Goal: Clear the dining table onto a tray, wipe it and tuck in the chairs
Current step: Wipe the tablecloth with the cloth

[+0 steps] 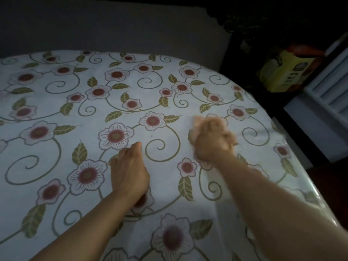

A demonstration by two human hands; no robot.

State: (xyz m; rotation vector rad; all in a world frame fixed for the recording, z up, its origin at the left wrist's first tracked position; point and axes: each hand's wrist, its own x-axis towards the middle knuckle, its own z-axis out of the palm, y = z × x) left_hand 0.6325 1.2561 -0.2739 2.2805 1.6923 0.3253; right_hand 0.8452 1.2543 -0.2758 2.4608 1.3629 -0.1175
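Table [56,76], long axis left-right

a dim home dining room: round table [263,113] under a floral tablecloth [131,81].

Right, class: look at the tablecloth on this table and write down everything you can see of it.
The tablecloth is white, printed with pink-centred flowers, green leaves and curling green vines. It lies flat over the round-edged table, with faint creases, and looks glossy at the right edge, as if plastic-covered. The left hand rests on it, fingers down. The right hand, motion-blurred, presses something pale against it; what that is cannot be told.
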